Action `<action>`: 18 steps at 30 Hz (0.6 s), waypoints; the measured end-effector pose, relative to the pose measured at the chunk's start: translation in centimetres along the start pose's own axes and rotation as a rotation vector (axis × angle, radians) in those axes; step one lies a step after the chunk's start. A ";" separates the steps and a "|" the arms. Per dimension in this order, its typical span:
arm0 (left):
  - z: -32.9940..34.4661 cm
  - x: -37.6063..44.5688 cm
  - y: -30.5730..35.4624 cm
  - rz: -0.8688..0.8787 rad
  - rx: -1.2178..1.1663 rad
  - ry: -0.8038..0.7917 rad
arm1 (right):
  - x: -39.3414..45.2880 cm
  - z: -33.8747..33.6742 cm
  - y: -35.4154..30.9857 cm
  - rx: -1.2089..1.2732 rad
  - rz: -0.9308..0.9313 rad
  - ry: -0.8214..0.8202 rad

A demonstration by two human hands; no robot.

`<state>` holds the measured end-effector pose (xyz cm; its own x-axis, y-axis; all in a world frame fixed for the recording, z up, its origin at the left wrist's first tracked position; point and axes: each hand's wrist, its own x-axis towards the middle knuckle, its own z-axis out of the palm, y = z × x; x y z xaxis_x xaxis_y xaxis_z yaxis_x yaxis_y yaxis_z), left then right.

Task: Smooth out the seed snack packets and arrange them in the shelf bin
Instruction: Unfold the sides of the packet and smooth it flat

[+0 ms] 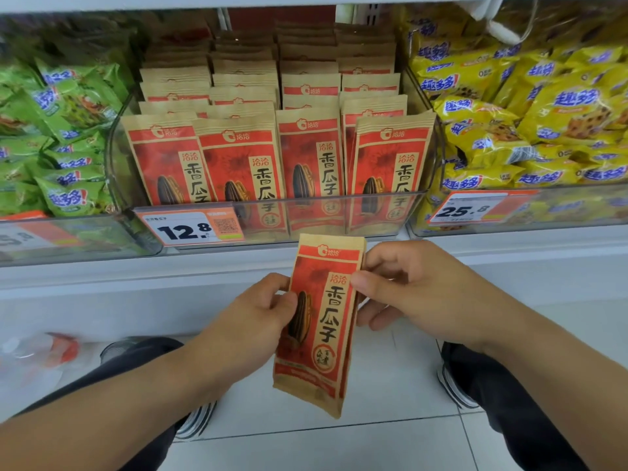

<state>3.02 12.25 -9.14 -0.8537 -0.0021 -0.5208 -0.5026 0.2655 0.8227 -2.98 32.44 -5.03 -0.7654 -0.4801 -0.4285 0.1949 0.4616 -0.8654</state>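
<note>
The scene is being lit evenly and brightly from above, with only soft shadows being cast. Glare is being reflected off the clear bin front [272,212]. The green packets [57,137] at the left edge are being blurred, and straight shelf lines are being bowed by wide-angle distortion.

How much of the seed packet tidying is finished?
Mostly done: the clear bin already holds four neat rows of seed packets. In hand: one packet, held below the bin by the left hand and right hand. Left: smoothing it and slotting it in.
</note>
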 end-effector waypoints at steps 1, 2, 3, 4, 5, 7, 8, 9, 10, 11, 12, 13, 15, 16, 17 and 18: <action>0.0 0.1 0.0 0.015 -0.003 0.032 | -0.1 0.0 -0.1 0.046 0.002 0.009; 0.1 0.1 0.0 0.038 -0.013 0.059 | -0.2 0.1 -0.3 0.078 0.001 0.016; 0.1 0.2 0.1 0.073 -0.011 0.080 | -0.2 0.1 -0.4 0.104 0.000 0.022; 0.1 0.1 0.3 0.116 0.000 0.096 | -0.3 0.1 -0.5 0.134 0.000 0.022; 0.1 0.1 0.5 0.158 0.010 0.106 | -0.3 0.1 -0.6 0.170 -0.001 0.015; 0.1 0.1 0.8 0.207 0.008 0.103 | -0.4 0.1 -0.6 0.229 -0.017 0.007; 0.2 0.0 0.9 0.217 0.002 0.099 | -0.4 0.1 -0.6 0.244 -0.037 0.022; 0.2 0.0 1.0 0.221 -0.004 0.093 | -0.4 0.1 -0.6 0.256 -0.061 0.049; 0.2 0.0 1.1 0.224 -0.009 0.088 | -0.3 0.2 -0.6 0.273 -0.084 0.080; 0.1 0.0 1.1 0.228 -0.006 0.086 | -0.3 0.3 -0.6 0.297 -0.102 0.109; 0.1 0.1 1.1 0.236 0.008 0.083 | -0.2 0.4 -0.5 0.329 -0.113 0.132; 0.1 0.1 1.1 0.240 0.026 0.079 | -0.2 0.4 -0.5 0.360 -0.120 0.149; 0.2 0.1 1.2 0.248 0.049 0.088 | -0.1 0.6 -0.4 0.375 -0.130 0.175; 0.3 0.0 1.2 0.256 0.053 0.112 | 0.0 0.6 -0.3 0.352 -0.136 0.188; 0.4 -0.1 1.2 0.273 0.060 0.155 | 0.1 0.7 -0.3 0.317 -0.145 0.200; 0.5 -0.3 1.4 0.291 0.070 0.206 | 0.1 0.7 -0.2 0.277 -0.157 0.213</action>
<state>2.64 13.13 -8.00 -0.9727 -0.1094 -0.2049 -0.2306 0.3485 0.9085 -2.68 31.73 -5.13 -0.9035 -0.3500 -0.2473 0.2015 0.1622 -0.9660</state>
